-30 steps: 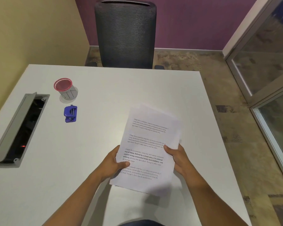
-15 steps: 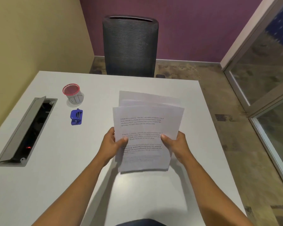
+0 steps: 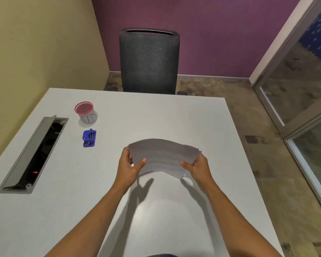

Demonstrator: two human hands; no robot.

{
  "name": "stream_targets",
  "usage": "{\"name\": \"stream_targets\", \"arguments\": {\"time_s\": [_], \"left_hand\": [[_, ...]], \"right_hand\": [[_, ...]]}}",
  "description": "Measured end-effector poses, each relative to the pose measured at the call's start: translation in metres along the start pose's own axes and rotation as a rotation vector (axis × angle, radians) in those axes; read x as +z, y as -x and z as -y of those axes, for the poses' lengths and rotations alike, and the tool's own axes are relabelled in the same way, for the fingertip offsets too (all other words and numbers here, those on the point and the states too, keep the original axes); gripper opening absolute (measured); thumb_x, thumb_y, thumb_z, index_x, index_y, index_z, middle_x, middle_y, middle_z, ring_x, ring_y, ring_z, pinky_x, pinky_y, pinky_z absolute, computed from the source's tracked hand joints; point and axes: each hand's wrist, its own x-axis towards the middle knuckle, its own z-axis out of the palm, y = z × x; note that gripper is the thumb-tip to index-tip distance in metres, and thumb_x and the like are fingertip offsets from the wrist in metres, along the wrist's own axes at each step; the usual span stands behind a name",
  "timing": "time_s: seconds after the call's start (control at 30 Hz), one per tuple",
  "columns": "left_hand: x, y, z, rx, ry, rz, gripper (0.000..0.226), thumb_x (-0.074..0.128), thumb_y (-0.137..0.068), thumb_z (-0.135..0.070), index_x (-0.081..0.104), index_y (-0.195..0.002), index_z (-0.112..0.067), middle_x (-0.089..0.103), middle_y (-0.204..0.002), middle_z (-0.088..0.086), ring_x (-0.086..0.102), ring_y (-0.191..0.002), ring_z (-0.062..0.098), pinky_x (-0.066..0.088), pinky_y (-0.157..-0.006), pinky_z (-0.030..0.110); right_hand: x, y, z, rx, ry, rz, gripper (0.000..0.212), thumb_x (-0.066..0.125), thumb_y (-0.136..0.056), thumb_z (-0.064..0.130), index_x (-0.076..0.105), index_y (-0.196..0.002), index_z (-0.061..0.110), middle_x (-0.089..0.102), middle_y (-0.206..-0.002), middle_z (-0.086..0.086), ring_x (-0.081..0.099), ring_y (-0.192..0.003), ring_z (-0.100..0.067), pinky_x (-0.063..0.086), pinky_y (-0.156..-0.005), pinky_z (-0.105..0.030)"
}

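A few white printed sheets of paper (image 3: pixel 163 154) hang above the middle of the white table (image 3: pixel 174 117), tipped nearly flat and bowed upward, blurred by motion. My left hand (image 3: pixel 130 166) grips their left edge, thumb on top and fingers underneath. My right hand (image 3: pixel 198 166) grips the right edge the same way. The printed text is too blurred to read.
A small blue stapler (image 3: pixel 89 138) lies left of the sheets. Behind it stands a white cup with a red rim (image 3: pixel 86 112). An open cable hatch (image 3: pixel 33 154) is set into the table's left side. A dark mesh chair (image 3: pixel 149 61) faces the far edge; glass partitions (image 3: pixel 304 101) at right.
Both hands moved the sheets away from me and tipped them from facing me to nearly flat and bowed. The loose sheets have been drawn together into one stack.
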Motion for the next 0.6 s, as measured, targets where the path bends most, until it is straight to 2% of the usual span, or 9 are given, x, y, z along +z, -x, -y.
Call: {"name": "stream_targets", "arguments": {"time_s": [0.07, 0.13, 0.23, 0.37, 0.5, 0.6], "left_hand": [[0.004, 0.002, 0.002, 0.006, -0.021, -0.009, 0.043, 0.073, -0.078, -0.02, 0.055, -0.108, -0.045, 0.067, -0.115, -0.006, 0.065, -0.106, 0.012, 0.052, -0.094, 0.038], [0.008, 0.002, 0.004, 0.013, -0.037, -0.018, 0.044, 0.071, -0.081, -0.015, 0.055, -0.105, -0.048, 0.067, -0.113, -0.008, 0.064, -0.105, 0.009, 0.051, -0.093, 0.034], [0.01, 0.0, 0.007, -0.007, -0.047, -0.029, 0.046, 0.068, -0.085, -0.004, 0.055, -0.111, -0.039, 0.067, -0.112, -0.007, 0.064, -0.104, 0.006, 0.05, -0.094, 0.034], [0.013, -0.004, 0.008, -0.044, -0.045, -0.046, 0.041, 0.064, -0.087, 0.001, 0.055, -0.117, -0.027, 0.067, -0.113, -0.003, 0.064, -0.104, 0.007, 0.05, -0.096, 0.036], [0.015, -0.005, 0.006, -0.064, -0.056, -0.075, 0.039, 0.061, -0.089, 0.0, 0.053, -0.122, -0.018, 0.066, -0.116, 0.0, 0.063, -0.107, 0.011, 0.049, -0.097, 0.036], [0.014, -0.006, 0.003, -0.047, -0.082, -0.103, 0.036, 0.063, -0.089, -0.004, 0.054, -0.12, -0.02, 0.066, -0.113, -0.003, 0.063, -0.103, 0.006, 0.05, -0.091, 0.033]], "right_hand": [[0.004, 0.004, -0.007, 0.036, 0.001, -0.026, 0.049, 0.068, -0.081, -0.01, 0.061, -0.108, 0.031, 0.07, -0.11, 0.0, 0.067, -0.102, -0.015, 0.054, -0.085, -0.027], [0.009, 0.005, -0.012, 0.059, -0.001, -0.061, 0.047, 0.065, -0.082, -0.01, 0.061, -0.104, 0.031, 0.07, -0.106, 0.002, 0.067, -0.099, -0.012, 0.053, -0.081, -0.022], [0.014, 0.004, -0.017, 0.067, 0.015, -0.092, 0.037, 0.063, -0.085, -0.009, 0.062, -0.107, 0.021, 0.07, -0.102, 0.005, 0.066, -0.094, -0.007, 0.052, -0.074, -0.012], [0.019, 0.002, -0.02, 0.069, 0.037, -0.123, 0.031, 0.06, -0.09, -0.004, 0.062, -0.119, 0.008, 0.07, -0.108, -0.003, 0.065, -0.094, -0.011, 0.049, -0.079, -0.015], [0.022, 0.0, -0.018, 0.048, 0.053, -0.136, 0.03, 0.06, -0.091, -0.001, 0.062, -0.12, 0.008, 0.069, -0.108, -0.003, 0.065, -0.097, -0.016, 0.048, -0.08, -0.018], [0.02, -0.001, -0.014, 0.032, 0.05, -0.138, 0.029, 0.061, -0.091, 0.001, 0.063, -0.116, 0.017, 0.07, -0.104, 0.007, 0.067, -0.094, -0.004, 0.049, -0.078, -0.015]]}}
